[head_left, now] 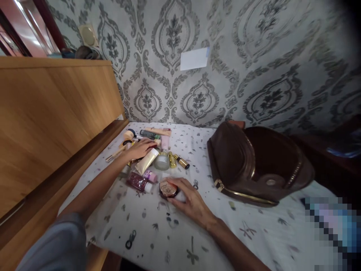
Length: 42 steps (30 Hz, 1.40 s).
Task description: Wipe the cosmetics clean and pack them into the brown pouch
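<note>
Several cosmetics lie in a cluster on the patterned white cloth (152,226). My left hand (141,148) rests over the pile, fingers stretched across it, with a dark red item partly showing beneath the fingertips. Just below it is a cream tube (147,161). My right hand (188,197) has its thumb and fingers around a round compact (168,188) with a rosy-gold lid. To the compact's left lie a glittery dark pink bottle (137,181) and a pink-purple tube (150,175). A frosted jar (162,162) and two small gold bottles (172,160) sit above the compact.
At the right, a brown leather bag (234,162) lies on the cloth. A wooden panel (59,101) borders the left side. Patterned wallpaper covers the back wall, with a white card (194,59) on it. A blurred-out device (335,222) is at the lower right.
</note>
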Available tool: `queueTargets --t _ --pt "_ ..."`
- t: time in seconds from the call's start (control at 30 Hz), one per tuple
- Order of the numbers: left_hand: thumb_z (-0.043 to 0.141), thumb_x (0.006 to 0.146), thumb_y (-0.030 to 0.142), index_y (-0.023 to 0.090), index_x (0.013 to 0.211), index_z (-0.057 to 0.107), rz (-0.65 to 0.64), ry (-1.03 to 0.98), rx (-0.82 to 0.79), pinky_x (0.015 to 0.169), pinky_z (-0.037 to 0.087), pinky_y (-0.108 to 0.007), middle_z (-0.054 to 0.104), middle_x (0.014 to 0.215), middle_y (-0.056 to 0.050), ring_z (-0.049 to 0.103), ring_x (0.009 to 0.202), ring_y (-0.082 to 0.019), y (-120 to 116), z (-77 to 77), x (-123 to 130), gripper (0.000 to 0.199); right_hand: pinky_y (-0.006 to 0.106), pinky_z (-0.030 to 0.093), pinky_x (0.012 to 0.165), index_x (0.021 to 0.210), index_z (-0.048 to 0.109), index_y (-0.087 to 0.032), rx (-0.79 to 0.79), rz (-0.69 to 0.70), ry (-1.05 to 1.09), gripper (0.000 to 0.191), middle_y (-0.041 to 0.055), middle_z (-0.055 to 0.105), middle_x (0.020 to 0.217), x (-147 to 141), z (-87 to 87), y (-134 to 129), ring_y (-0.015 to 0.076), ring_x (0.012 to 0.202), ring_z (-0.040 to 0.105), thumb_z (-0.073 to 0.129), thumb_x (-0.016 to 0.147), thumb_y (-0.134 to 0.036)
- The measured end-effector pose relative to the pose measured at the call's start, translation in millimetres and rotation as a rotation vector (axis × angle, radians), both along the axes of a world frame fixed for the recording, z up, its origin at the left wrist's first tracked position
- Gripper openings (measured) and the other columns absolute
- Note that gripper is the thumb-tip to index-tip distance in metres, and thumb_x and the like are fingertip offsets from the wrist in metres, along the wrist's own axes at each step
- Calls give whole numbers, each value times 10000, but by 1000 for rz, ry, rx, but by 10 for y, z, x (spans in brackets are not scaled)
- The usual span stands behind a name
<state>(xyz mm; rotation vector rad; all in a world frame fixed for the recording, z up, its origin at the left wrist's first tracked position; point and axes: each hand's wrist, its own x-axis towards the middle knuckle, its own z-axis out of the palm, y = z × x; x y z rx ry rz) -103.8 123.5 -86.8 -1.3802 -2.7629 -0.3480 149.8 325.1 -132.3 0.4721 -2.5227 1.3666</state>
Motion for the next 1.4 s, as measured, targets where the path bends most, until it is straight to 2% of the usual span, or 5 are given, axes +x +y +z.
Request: queueTargets --t 0.53,0.77,1.07,1.27,1.4 --pt "494 930 361 258 1265 603 330 121 -34 1095 240 -592 671 1233 -130 490 1259 -370 -167 82 297 367 421 466 1028 1325 560 -258 21 -3 44 482 79 618 1230 -2 -34 -10 239 1158 573 678 859 -271" --pt "442 975 436 262 1221 655 81 117 44 1041 380 -355 682 1216 -66 580 1155 -251 365 131 720 369 421 472 1018 1314 565 -240 30 -9 58 484 86 619 1210 -3 -32 -22 239 1141 575 686 846 -236" --pt "477 976 421 218 1330 561 -346 70 10 940 445 -334 617 1202 -106 589 1094 -240 876 -45 1094 417 456 477 1037 1312 565 -246 43 -24 187 510 101 620 1248 -26 -159 18 268 1200 576 710 824 -267" --pt "593 894 461 186 1412 395 -149 34 -18 966 433 -391 568 1261 -143 550 1169 -304 589 13 1031 619 451 491 1025 1320 558 -252 76 -25 220 521 93 633 1231 -39 -182 8 262 1169 592 715 824 -282" --pt "665 820 350 231 1183 522 -168 -38 -14 871 454 -341 569 1129 -67 574 1047 -259 554 61 1039 408 447 490 1019 1305 562 -235 90 -36 223 514 102 634 1236 -51 -182 -5 263 1165 587 721 817 -271"
